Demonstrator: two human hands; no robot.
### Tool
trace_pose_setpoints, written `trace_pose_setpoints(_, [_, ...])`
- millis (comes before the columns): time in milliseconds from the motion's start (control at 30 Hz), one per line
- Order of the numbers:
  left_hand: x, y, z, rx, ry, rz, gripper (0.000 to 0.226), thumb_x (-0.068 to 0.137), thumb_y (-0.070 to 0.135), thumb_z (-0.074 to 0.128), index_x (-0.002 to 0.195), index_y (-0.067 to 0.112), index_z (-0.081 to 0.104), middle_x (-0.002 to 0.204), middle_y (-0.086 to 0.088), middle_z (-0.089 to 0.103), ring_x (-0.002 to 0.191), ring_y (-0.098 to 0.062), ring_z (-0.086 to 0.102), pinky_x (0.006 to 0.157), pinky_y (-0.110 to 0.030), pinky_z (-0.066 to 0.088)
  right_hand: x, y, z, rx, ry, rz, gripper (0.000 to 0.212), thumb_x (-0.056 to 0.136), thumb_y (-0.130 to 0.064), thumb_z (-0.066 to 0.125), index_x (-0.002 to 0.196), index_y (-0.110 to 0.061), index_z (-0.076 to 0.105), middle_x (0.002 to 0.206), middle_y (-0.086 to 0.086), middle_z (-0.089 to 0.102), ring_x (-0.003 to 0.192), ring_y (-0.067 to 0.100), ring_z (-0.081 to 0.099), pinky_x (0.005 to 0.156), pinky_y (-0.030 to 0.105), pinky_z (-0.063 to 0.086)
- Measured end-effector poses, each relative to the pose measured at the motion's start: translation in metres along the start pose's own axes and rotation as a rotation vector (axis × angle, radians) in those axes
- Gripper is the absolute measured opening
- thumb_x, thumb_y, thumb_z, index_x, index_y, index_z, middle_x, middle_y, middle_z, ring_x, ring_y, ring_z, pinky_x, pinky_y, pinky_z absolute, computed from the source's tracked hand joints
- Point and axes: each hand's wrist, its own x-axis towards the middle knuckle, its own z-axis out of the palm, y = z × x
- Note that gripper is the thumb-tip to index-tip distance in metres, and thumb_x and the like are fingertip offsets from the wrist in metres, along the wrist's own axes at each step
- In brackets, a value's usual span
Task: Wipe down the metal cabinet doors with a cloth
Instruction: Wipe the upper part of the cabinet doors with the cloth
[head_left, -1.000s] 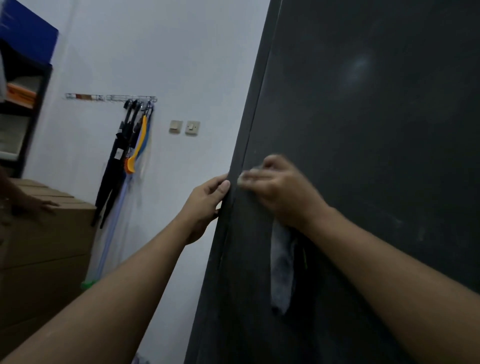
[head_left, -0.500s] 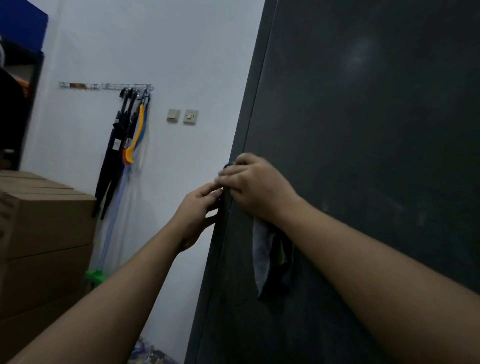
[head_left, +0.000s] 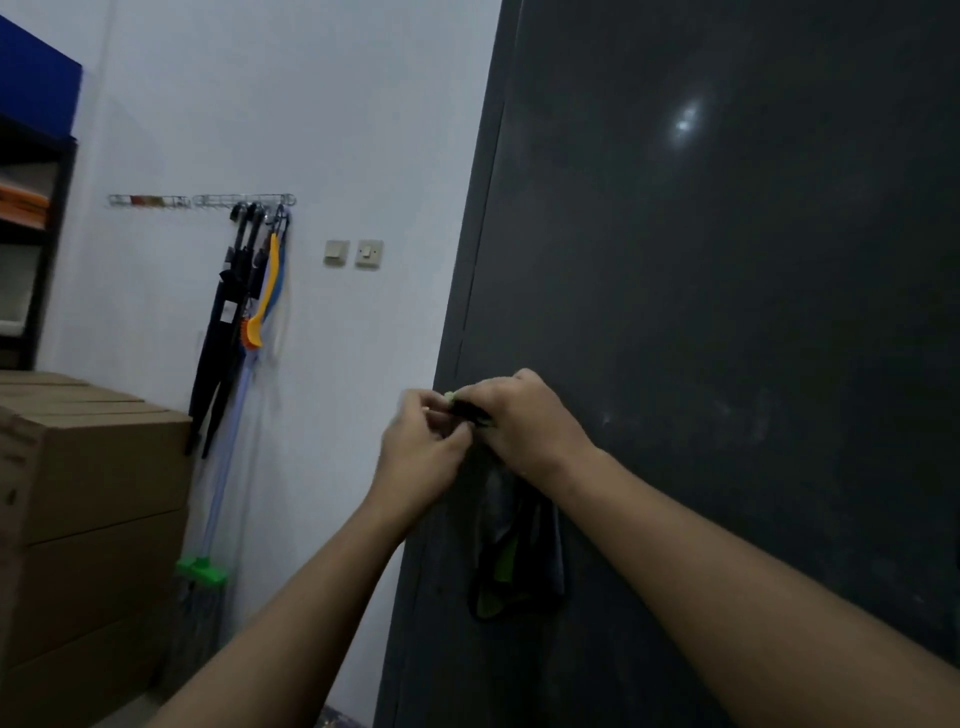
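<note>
The person is standing close to the dark metal cabinet door, and both hands are meeting at its left edge, about halfway up the view. The right hand is curling its fingers round the bunched top of the cloth, holding it against the door face. The left hand is reaching in from the wall side, with its fingers bent and pinching the same bunched end, so the two hands are touching or nearly so (the exact finger contact is blurred). The rest of the cloth is hanging down below the right wrist, lying against the door; it is looking dark grey with a yellow-green strip showing in its folds. A pale glint of light is reflecting high on the door, and faint smudges are showing to the right of the hands. Off to the left, cardboard boxes are sitting stacked against the white wall. Behind them a wire rack is carrying black umbrellas and an orange brush, and a mop with a green head is leaning beside the boxes. Two wall switches are sitting between the rack and the cabinet. A dark shelf unit is standing at the far left.
</note>
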Motion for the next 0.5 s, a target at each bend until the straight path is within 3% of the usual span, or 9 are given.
trace_pose_setpoints(133, [-0.019,0.023,0.033,0.067,-0.156,0.066,0.025,0.096,0.016,0.056,0.121,0.018,0.056,0.115,-0.001,0.061,0.102,-0.014,0.062,0.088,-0.040,0.057,-0.024,0.011,-0.013,0.001,0.139,0.076,0.030,0.090,-0.007,0.070,0.118,-0.015,0.074,0.116,0.002,0.073,0.100,0.028,0.060,0.089,0.026,0.041])
trace_pose_setpoints(200, [-0.028,0.030,0.048,0.065,-0.137,0.110,0.027,0.092,0.014,0.055,0.119,0.017,0.055,0.116,-0.003,0.058,0.103,-0.016,0.060,0.089,-0.043,0.056,-0.034,0.015,-0.029,0.070,0.105,0.072,0.036,0.087,-0.001,0.069,0.122,-0.010,0.073,0.123,0.005,0.071,0.110,0.030,0.062,0.096,0.018,0.033])
trace_pose_setpoints(300, [-0.041,0.035,0.068,0.176,-0.089,0.173,0.036,0.094,0.016,0.054,0.129,0.012,0.048,0.130,-0.009,0.048,0.120,-0.024,0.046,0.097,-0.036,0.046,-0.048,0.015,-0.058,0.227,-0.087,0.134,0.050,0.092,-0.002,0.057,0.140,-0.014,0.060,0.151,0.001,0.052,0.138,0.016,0.046,0.109,0.013,0.026])
trace_pose_setpoints(367, [-0.047,0.040,0.077,0.238,-0.038,0.190,0.042,0.096,0.022,0.053,0.134,0.009,0.043,0.138,-0.012,0.041,0.125,-0.027,0.038,0.097,-0.035,0.041,-0.057,0.017,-0.074,0.364,-0.200,0.169,0.059,0.088,-0.004,0.053,0.144,-0.022,0.056,0.151,0.001,0.052,0.138,0.016,0.047,0.115,0.024,0.035])
trace_pose_setpoints(433, [-0.049,0.047,0.087,0.251,-0.042,0.149,0.046,0.098,0.030,0.049,0.138,0.009,0.038,0.147,-0.013,0.032,0.132,-0.029,0.028,0.106,-0.046,0.040,-0.066,0.021,-0.092,0.387,-0.204,0.151,0.058,0.084,-0.010,0.052,0.137,-0.031,0.062,0.136,0.003,0.064,0.127,0.024,0.058,0.107,0.042,0.048])
trace_pose_setpoints(500, [-0.045,0.054,0.098,0.351,-0.034,0.132,0.059,0.102,0.036,0.044,0.148,0.005,0.026,0.155,-0.015,0.018,0.139,-0.032,0.018,0.113,-0.050,0.033,-0.074,0.034,-0.112,0.267,-0.134,0.130,0.051,0.084,-0.011,0.054,0.127,-0.032,0.070,0.138,0.009,0.062,0.140,0.030,0.045,0.116,0.046,0.038])
